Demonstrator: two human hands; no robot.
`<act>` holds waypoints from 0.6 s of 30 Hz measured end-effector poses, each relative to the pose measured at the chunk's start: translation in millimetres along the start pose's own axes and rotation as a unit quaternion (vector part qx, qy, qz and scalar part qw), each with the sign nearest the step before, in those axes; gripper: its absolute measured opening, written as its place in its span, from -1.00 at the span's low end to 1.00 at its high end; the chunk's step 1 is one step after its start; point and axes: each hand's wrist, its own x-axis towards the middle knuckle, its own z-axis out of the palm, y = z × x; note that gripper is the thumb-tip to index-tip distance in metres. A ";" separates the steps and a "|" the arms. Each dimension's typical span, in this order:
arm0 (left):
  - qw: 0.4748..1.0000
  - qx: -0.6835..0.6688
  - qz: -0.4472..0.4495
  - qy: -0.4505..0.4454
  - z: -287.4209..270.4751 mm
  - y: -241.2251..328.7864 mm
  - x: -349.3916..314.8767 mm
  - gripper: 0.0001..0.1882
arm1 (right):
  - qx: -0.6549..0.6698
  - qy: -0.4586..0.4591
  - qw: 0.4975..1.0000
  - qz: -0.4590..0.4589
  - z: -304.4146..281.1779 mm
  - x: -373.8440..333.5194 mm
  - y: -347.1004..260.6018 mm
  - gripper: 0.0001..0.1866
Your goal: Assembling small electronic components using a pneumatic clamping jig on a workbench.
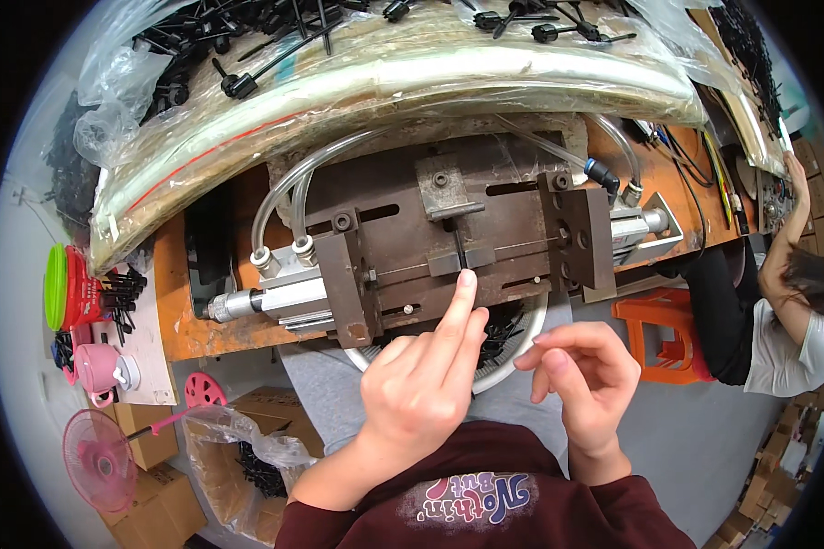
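Your left hand [417, 389], index finger straight, touched without gripping the slim black rod [461, 252] at frame centre; your right hand [593, 380] curled loosely apart, empty. Small grey blocks [443, 265] flanked the rod on the slotted brown metal fixture [398, 245].

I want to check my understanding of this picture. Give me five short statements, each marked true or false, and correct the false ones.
1. The left hand has a fingertip at the black part. True.
2. The right hand holds a screwdriver. False: no tool shows in it.
3. The orange stool is to the right of both hands. True.
4. The pink fan is on the table. False: it is at the lower left, beside cardboard boxes.
5. Clear tubes run to both ends of the machine. True.
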 end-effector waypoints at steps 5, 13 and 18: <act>1.000 -0.010 -0.003 -0.002 -0.7 -1.6 9.0 -0.72 | -0.043 0.044 0.998 -0.025 -6.5 1.6 -4.0 -0.88; 1.000 0.009 -0.007 -0.010 -1.4 -0.5 9.8 -0.73 | -0.276 0.073 0.906 -0.311 -16.0 78.9 -50.8 -0.88; 1.000 0.009 -0.006 -0.007 -0.5 -0.4 8.3 -0.74 | -0.567 0.085 0.672 -0.468 -34.0 178.6 -85.4 -0.84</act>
